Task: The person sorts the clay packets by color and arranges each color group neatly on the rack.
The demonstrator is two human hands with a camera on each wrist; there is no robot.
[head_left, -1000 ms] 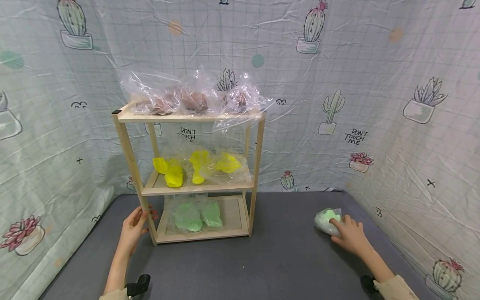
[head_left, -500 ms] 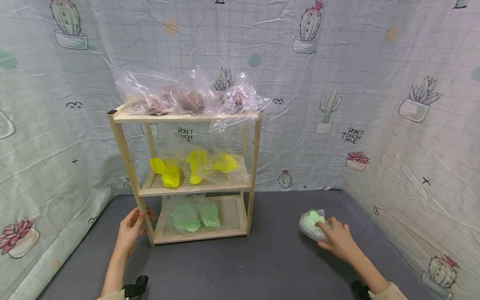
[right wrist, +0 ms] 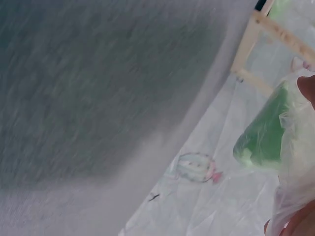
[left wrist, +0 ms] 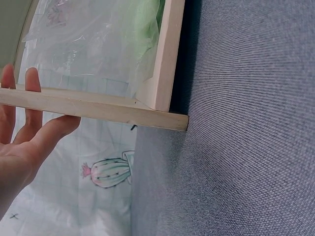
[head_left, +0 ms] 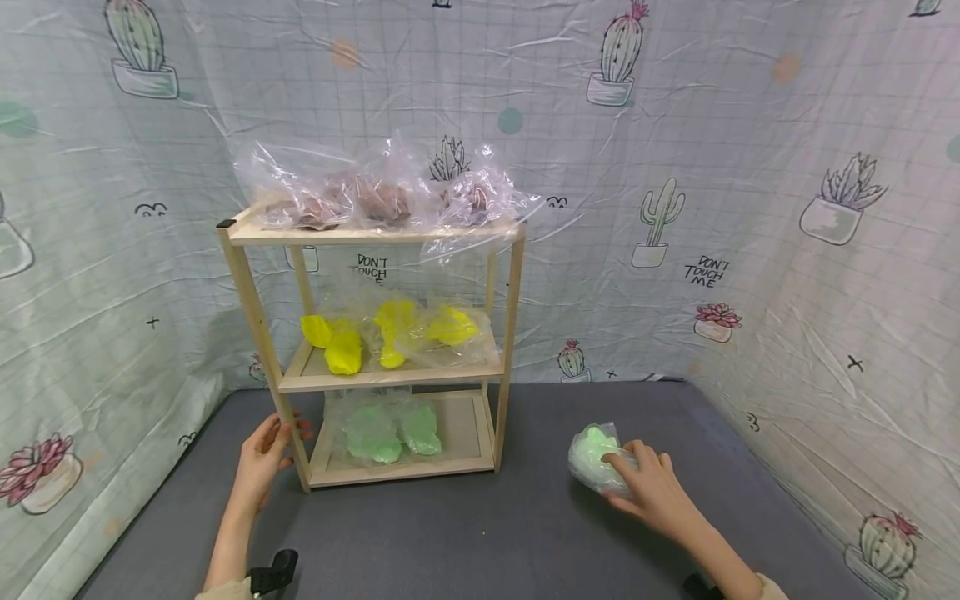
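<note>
My left hand (head_left: 262, 454) holds the left front post of a three-tier wooden shelf (head_left: 393, 379); in the left wrist view the thumb lies along one side of the post (left wrist: 98, 108) and the fingers reach past the other. My right hand (head_left: 656, 487) grips a clear plastic bag with a light green lump (head_left: 596, 454) inside, over the table to the right of the shelf. In the right wrist view this green bagged lump (right wrist: 263, 140) hangs between thumb and fingers. Similar green bagged lumps (head_left: 375, 433) lie on the bottom tier.
Bagged yellow pieces (head_left: 393, 333) lie on the middle tier and bagged brownish-pink pieces (head_left: 386, 200) on top. A dark grey cloth covers the table (head_left: 450, 542). Cactus-print sheets (head_left: 750, 125) hang at the back and both sides.
My right hand has moved left toward the shelf, carrying the green bagged lump. The left hand stays on the post, and the head view has shifted slightly.
</note>
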